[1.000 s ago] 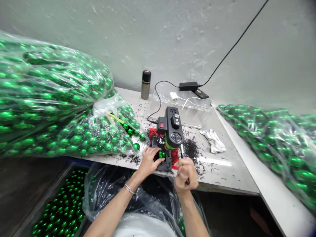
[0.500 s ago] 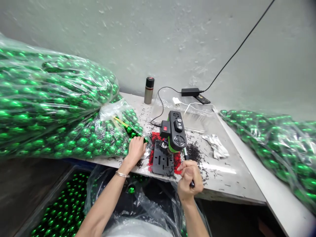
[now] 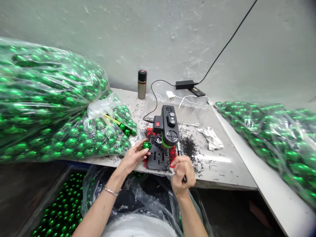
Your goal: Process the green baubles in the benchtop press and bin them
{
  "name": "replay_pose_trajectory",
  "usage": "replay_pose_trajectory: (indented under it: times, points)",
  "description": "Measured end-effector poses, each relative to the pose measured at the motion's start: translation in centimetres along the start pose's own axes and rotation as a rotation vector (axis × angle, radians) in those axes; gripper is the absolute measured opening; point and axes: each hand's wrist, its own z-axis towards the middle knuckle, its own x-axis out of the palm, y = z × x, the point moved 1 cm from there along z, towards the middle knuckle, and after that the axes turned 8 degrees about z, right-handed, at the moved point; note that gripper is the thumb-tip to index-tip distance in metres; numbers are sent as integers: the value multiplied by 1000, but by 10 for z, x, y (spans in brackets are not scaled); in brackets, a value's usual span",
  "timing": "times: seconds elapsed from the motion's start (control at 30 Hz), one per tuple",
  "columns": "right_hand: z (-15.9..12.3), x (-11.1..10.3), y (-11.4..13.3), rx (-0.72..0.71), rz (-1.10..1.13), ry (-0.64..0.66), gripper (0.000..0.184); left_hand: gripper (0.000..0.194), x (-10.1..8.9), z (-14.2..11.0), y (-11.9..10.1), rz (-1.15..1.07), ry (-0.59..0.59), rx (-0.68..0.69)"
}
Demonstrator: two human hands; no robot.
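a: where's the green ball [image 3: 147, 145]?
b: in the left hand [image 3: 132, 159], pinched between fingers and thumb, near the left edge of the slotted plate [image 3: 151, 160].
a: and the right hand [image 3: 183, 171]?
b: wrapped round the lever [image 3: 179, 148] beside the machine [image 3: 168, 126].
a: what worries you?
b: the ball looks smooth and round. too loose a pinch and it could slip or roll; too hard a squeeze might dent it, if the shell is thin.
a: and the fingers?
b: they're close to the machine's head. if the lever comes down while they're underneath, they could get caught.
a: what about those black bits [image 3: 189, 147]?
b: they're scattered round the plate. some under the ball could make it sit crooked.
a: the bag [image 3: 61, 131]?
b: its open end lies near the left hand, so a snag could spill more balls.
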Motion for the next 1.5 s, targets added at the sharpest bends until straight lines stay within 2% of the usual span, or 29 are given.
replay_pose_trajectory:
  times: [0.07, 0.13, 0.17, 0.27, 0.33, 0.43, 0.5, 0.6, 0.77, 0.93, 1.03, 1.13, 1.27, 1.4, 1.5]
  points:
    - [1, 0, 1, 3, -8, 14, 28, 47, 8, -3, 3, -229, -3, -99]
    - [1, -1, 1, 5, -7, 20, 28, 24, 15, -1, 5, -387, -36, -183]
    - [1, -1, 1, 6, -6, 21, 28, 19, 18, 1, 5, -439, -68, -217]
    - [0, -2, 1, 9, -5, 27, 27, 28, 22, 8, 4, -522, -139, -284]
    - [0, -2, 1, 12, -3, 35, 27, 30, 22, 9, 2, -548, -103, -300]
    - [-1, -3, 0, 12, 4, 37, 27, 21, 20, 8, 0, -562, -40, -304]
    - [-1, -3, -1, 9, 3, 34, 26, 8, 18, 5, 0, -547, -64, -291]
    - [-3, -4, -2, 14, -9, 37, 26, 23, 17, 4, 2, -501, -105, -228]
    - [-6, -5, -3, 24, -18, 41, 26, 31, 15, 7, 10, -436, -99, -127]
    - [-6, -5, -2, 24, -4, 38, 26, 21, 17, 12, 22, -272, -178, -96]
    - [-5, -5, -2, 27, -14, 52, 26, 25, 20, 16, 31, -64, -225, -26]
    - [-5, -4, -1, 18, -26, 53, 26, 37, 25, 19, 41, 303, -269, 119]
    - [-6, -4, -2, 10, -16, 49, 26, 36, 31, 20, 51, 793, -314, 393]
    - [-7, -4, -3, 3, -21, 51, 26, 32, 34, 20, 57, 983, -294, 593]
    - [-8, -5, -3, 7, -25, 48, 26, 31, 35, 20, 58, 1025, -259, 649]
